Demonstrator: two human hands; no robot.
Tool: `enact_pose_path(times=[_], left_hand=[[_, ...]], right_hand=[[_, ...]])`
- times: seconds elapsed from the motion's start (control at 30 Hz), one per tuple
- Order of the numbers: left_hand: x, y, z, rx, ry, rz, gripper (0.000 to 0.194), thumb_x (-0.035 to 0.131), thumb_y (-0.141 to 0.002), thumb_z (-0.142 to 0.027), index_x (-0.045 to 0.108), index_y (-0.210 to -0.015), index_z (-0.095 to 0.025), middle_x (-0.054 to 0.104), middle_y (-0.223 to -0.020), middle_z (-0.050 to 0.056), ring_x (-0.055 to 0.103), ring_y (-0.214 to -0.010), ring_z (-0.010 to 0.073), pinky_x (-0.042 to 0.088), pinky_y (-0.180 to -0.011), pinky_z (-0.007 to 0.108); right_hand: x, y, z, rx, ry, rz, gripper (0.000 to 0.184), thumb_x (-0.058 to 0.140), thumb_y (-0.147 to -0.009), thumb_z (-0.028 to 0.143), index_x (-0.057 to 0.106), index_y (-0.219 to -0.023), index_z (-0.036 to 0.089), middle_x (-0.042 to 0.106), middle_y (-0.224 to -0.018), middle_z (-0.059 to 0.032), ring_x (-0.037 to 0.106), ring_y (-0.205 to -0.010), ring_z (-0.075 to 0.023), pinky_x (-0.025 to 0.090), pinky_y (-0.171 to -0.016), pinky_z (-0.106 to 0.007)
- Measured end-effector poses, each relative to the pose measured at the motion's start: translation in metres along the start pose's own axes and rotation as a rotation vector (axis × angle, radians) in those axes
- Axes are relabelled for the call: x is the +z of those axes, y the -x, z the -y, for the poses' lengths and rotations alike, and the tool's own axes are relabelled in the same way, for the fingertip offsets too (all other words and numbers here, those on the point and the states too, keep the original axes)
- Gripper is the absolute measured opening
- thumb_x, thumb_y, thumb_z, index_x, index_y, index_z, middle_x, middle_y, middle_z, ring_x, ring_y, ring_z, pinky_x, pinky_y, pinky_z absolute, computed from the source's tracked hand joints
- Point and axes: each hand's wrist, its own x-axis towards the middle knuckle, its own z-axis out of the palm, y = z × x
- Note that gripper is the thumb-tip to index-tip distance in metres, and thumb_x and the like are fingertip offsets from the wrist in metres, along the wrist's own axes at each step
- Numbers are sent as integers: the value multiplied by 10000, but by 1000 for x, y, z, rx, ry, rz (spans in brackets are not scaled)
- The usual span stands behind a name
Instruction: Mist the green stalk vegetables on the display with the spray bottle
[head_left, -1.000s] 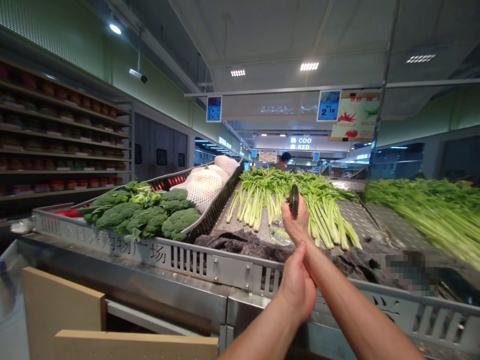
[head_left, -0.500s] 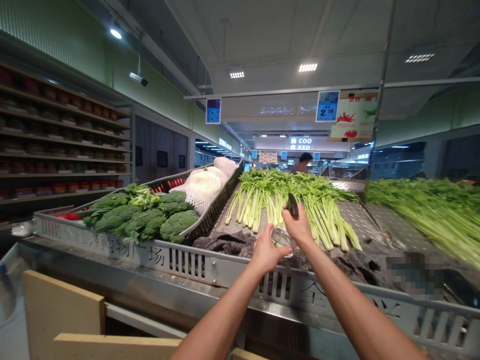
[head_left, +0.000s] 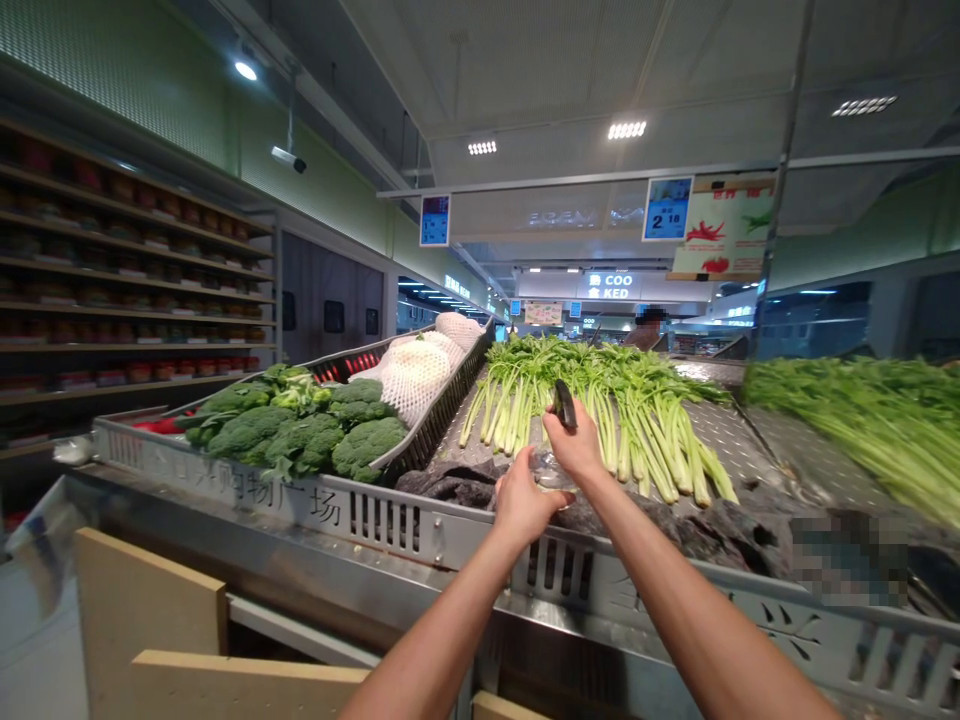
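Observation:
My right hand is closed round the neck of what looks like a spray bottle, its black head rising above my fist toward the celery. Under that fist shows the clear plastic body, partly hidden. Around the lower part of the bottle curves my left hand, thumb on the near side and fingers on the far side. Bunches of celery lie just beyond both hands, pale stalks toward me and leaves away.
To the left, a grey crate holds broccoli and net-wrapped white vegetables. Dark crumpled cloth runs along the front rim. A mirror stands at the right. Wooden boards jut out below. A person is far behind.
My left hand has let go of my right wrist and moved left and forward to the clear bottle. My right hand with the bottle has shifted slightly left. The distant person has moved right.

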Motion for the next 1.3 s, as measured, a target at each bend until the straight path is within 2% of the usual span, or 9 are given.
enact_pose_path(times=[0.3, 0.53, 0.83, 1.0, 1.3], left_hand=[[-2, 12, 8, -70, 9, -2, 764, 713, -427, -317, 440, -1125, -171, 558, -1052, 84, 492, -975, 245, 330, -856, 314], [0, 19, 12, -89, -43, -5, 801, 706, -433, -354, 415, -1147, -135, 539, -1083, 118, 476, -1002, 265, 333, -852, 328], [-2, 17, 3, -60, -23, 14, 776, 706, -437, -312, 421, -1144, -164, 532, -1109, 102, 470, -1026, 250, 300, -889, 324], [1, 13, -8, -46, 43, 8, 783, 712, -427, -295, 429, -1148, -187, 517, -1138, 93, 451, -1053, 251, 263, -920, 318], [4, -1, -26, 14, -13, 65, 833, 698, -453, -326, 379, -1205, -165, 492, -1163, 128, 448, -1054, 279, 274, -907, 354]], right_hand=[[8, 10, -10, 73, 4, 55, 250, 437, -628, 381, 538, -757, 192, 532, -588, 19, 474, -512, -129, 347, -478, -237], [9, 15, -10, 4, 75, 108, 203, 425, -628, 346, 522, -712, 188, 519, -584, 21, 469, -534, -124, 346, -502, -234], [3, 14, -12, 65, -20, 43, 274, 445, -635, 395, 550, -779, 187, 521, -571, 28, 464, -499, -121, 341, -469, -227], [-7, 8, -12, 31, -14, -49, 269, 451, -637, 393, 554, -776, 187, 529, -582, 21, 466, -523, -131, 345, -493, -237], [-19, -9, -3, -2, 50, -171, 248, 445, -637, 388, 540, -749, 187, 534, -627, 5, 466, -563, -138, 349, -531, -247]])
